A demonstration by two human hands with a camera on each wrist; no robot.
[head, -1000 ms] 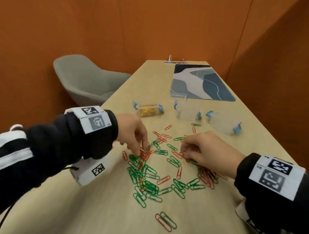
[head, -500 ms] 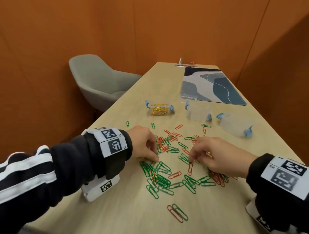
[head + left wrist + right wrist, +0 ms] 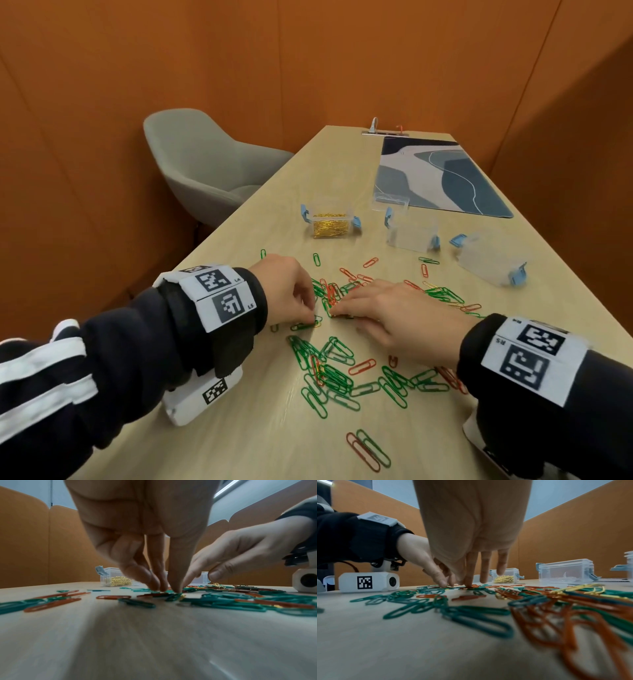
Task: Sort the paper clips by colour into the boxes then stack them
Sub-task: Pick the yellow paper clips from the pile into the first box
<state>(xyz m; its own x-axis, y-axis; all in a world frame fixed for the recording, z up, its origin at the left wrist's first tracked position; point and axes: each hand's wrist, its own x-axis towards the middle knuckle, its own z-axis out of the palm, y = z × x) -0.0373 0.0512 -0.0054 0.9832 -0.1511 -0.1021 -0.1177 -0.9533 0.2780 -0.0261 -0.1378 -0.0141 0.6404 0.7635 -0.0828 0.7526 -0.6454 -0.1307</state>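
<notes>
**Q:** Grip first: what are the two hands doing?

**A:** Both are down in the scatter of paper clips (image 3: 329, 373) on the table (image 3: 239, 438), almost meeting. The left hand (image 3: 286, 291) has its thumb and fingers drawn together, tips pressed onto a small knot of green clips and one gold clip; whether a clip is actually pinched between them I cannot tell. The right hand (image 3: 394, 315) lies flatter, fingers fairly straight and spread, one fingertip pressing a red clip to the wood.

**Q:** Where are the clips?

**A:** Loose green and red ones cover the near half of the table, under and around both hands. A few gold ones lie among them, just right of the right hand. One red and one green clip lie together, apart from the rest, close to the near edge.

**Q:** And the boxes?

**A:** Three small clear boxes with blue latches stand beyond the clips. The gold-filled box (image 3: 330, 224) is on the left, lid off. The middle box (image 3: 411, 234) and the right box (image 3: 489, 262) look empty. A loose clear lid (image 3: 390, 202) lies behind the middle box.
</notes>
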